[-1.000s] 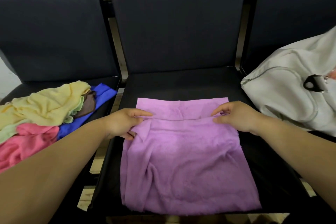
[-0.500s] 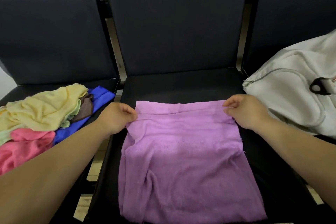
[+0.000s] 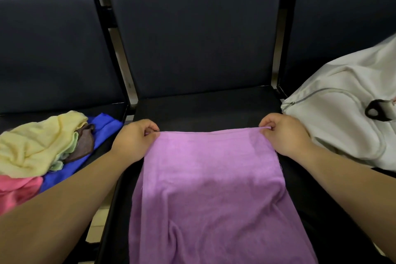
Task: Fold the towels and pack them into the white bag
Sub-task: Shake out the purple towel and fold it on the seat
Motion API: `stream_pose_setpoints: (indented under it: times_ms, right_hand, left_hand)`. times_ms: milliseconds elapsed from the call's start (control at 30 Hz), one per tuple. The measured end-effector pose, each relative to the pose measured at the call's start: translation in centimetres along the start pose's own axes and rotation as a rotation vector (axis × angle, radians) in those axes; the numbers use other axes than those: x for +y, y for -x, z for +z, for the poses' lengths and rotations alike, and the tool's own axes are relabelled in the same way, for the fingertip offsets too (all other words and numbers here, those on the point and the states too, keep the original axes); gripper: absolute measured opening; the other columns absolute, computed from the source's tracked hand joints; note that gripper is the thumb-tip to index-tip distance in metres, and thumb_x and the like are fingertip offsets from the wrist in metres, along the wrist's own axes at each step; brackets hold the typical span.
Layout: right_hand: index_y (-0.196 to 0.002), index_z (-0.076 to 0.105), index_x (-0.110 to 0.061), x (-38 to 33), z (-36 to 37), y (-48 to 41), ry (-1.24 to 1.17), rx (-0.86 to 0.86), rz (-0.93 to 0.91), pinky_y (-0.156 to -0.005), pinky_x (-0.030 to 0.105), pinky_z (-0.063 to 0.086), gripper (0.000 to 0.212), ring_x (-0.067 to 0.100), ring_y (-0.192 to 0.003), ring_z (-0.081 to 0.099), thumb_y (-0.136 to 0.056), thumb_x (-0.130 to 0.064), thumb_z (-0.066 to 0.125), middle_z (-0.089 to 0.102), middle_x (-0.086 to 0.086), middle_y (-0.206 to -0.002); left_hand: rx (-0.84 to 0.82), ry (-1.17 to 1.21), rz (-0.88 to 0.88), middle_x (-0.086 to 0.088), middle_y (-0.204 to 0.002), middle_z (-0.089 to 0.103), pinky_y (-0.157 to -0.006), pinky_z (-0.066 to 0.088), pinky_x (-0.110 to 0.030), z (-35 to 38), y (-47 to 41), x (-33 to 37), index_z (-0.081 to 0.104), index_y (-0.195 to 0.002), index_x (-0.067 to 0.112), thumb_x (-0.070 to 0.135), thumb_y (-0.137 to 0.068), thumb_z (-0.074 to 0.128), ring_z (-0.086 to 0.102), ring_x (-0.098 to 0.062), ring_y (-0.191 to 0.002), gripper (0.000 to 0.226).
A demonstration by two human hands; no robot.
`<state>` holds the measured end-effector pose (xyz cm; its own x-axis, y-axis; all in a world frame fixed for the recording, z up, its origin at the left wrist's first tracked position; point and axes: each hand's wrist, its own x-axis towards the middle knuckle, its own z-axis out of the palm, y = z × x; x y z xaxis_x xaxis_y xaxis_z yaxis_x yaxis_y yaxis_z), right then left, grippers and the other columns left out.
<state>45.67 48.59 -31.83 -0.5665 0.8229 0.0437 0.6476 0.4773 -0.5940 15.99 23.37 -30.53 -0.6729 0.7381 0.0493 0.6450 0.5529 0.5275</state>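
Row of dark navy padded chairs with black seats, the middle seat serving as work surface. Item: lilac-purple terry towel, rectangular, lying on the middle seat with its near part draping over the front edge toward the viewer; the far edge is drawn straight and taut between both hands. Left hand at the far left corner, fingers curled and pinching the hem against the thumb. Right hand at the far right corner, fingers pinching the hem likewise. Handling, by judgement: light, thin, wholly limp, sagging and wrinkling wherever unsupported; the nap should give fair grip, so it is unlikely to slip; not fragile. Best hold: the hemmed corners, one hand to each, kept in tension so the edge stays true for the fold; a grab in mid-cloth would likely bunch it. Adjacent, right seat: white soft fabric bag with grey zip, just beside the right hand; whether its mouth is open cannot be told. Left seat: loose heap of unfolded towels, pale yellow, royal blue, pink and brown, near the left hand.
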Motion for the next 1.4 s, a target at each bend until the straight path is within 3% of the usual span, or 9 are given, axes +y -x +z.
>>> stream_pose_setpoints:
  times_ms: [200, 400, 567, 700, 867, 967, 1100, 1267, 1400]
  right_hand:
    - [-0.082, 0.065, -0.032, 0.0, 0.4, -0.4, 0.039, 0.045, 0.038, -0.061, 0.021, 0.040, 0.018, 0.001, -0.074, 0.059, -0.092, -0.017, 0.065, 0.067, -0.016, -0.083]
    - [-0.087, 0.068, -0.028, -0.3, 0.4, -0.6, 0.022, 0.087, 0.087, -0.059, 0.018, 0.038, 0.009, 0.000, -0.073, 0.057, -0.094, -0.022, 0.067, 0.068, -0.014, -0.086]
    - [-0.092, 0.067, -0.028, 0.0, 1.0, -0.9, 0.097, 0.070, 0.047, -0.073, 0.028, 0.047, 0.005, 0.012, -0.081, 0.061, -0.091, -0.024, 0.070, 0.067, -0.007, -0.096]
    - [-0.103, 0.070, -0.024, 0.2, 0.9, -1.1, 0.100, -0.002, 0.023, -0.076, 0.026, 0.045, 0.012, 0.012, -0.084, 0.061, -0.091, -0.023, 0.071, 0.068, -0.008, -0.096]
    - [-0.092, 0.069, -0.028, -0.2, 0.5, -0.8, 0.182, -0.089, 0.000, -0.071, 0.024, 0.041, 0.007, 0.011, -0.080, 0.056, -0.094, -0.021, 0.066, 0.063, -0.011, -0.090]
    - [-0.093, 0.066, -0.028, -0.5, 0.2, -0.5, 0.179, -0.125, -0.006, -0.068, 0.024, 0.041, 0.005, 0.012, -0.082, 0.058, -0.092, -0.023, 0.068, 0.062, -0.011, -0.089]
    - [-0.096, 0.059, -0.032, -0.6, 0.0, -0.3, 0.183, -0.195, -0.022, -0.063, 0.017, 0.040, 0.019, 0.008, -0.082, 0.058, -0.088, -0.029, 0.075, 0.062, -0.013, -0.088]
    - [-0.088, 0.067, -0.029, -0.8, 0.8, 0.2, 0.285, -0.173, -0.067, -0.075, 0.031, 0.054, 0.007, 0.012, -0.080, 0.063, -0.092, -0.023, 0.066, 0.063, -0.014, -0.079]
    - [-0.095, 0.071, -0.026, -0.9, 0.9, 0.5, 0.395, -0.148, -0.119, -0.078, 0.035, 0.055, 0.017, 0.019, -0.086, 0.063, -0.094, -0.018, 0.056, 0.067, -0.003, -0.098]
  left_hand:
    - [0.043, -0.026, 0.001, 0.016, -0.084, 0.067, -0.067, 0.042, -0.014, 0.4, -0.5, -0.7, 0.067, -0.097, 0.029, 0.024, -0.093, 0.071, 0.061, 0.001, -0.079, 0.007]
    - [0.086, -0.050, 0.011, 0.018, -0.084, 0.064, -0.068, 0.044, -0.017, 0.7, -0.6, -1.2, 0.066, -0.100, 0.028, 0.023, -0.096, 0.066, 0.060, -0.001, -0.079, 0.006]
    - [0.084, -0.132, 0.032, 0.008, -0.091, 0.063, -0.069, 0.043, -0.020, 1.1, -0.8, -1.2, 0.066, -0.104, 0.026, 0.024, -0.094, 0.069, 0.059, -0.007, -0.079, 0.011]
    - [0.039, -0.162, 0.054, 0.004, -0.103, 0.059, -0.076, 0.044, -0.021, 0.9, -0.9, -1.4, 0.068, -0.108, 0.025, 0.023, -0.094, 0.069, 0.058, -0.008, -0.083, 0.014]
    - [-0.049, -0.233, 0.107, 0.008, -0.092, 0.057, -0.069, 0.041, -0.023, 0.6, -0.7, -1.1, 0.065, -0.111, 0.025, 0.020, -0.096, 0.064, 0.055, -0.006, -0.078, 0.015]
    - [-0.047, -0.287, 0.124, 0.008, -0.091, 0.053, -0.073, 0.039, -0.025, 0.7, -0.3, -1.1, 0.064, -0.109, 0.024, 0.023, -0.098, 0.062, 0.052, -0.009, -0.079, 0.012]
    - [-0.010, -0.342, 0.128, 0.006, -0.095, 0.053, -0.081, 0.043, -0.028, 0.6, 0.3, -1.5, 0.062, -0.105, 0.024, 0.028, -0.098, 0.061, 0.051, -0.014, -0.090, 0.008]
    - [-0.013, -0.322, 0.131, 0.008, -0.093, 0.058, -0.079, 0.045, -0.028, 0.4, 0.9, -1.4, 0.062, -0.101, 0.028, 0.027, -0.098, 0.061, 0.054, -0.013, -0.089, 0.003]
    - [-0.014, -0.255, 0.087, 0.009, -0.089, 0.059, -0.072, 0.048, -0.028, -0.4, 1.2, -1.8, 0.064, -0.096, 0.030, 0.028, -0.096, 0.066, 0.056, -0.007, -0.078, 0.003]
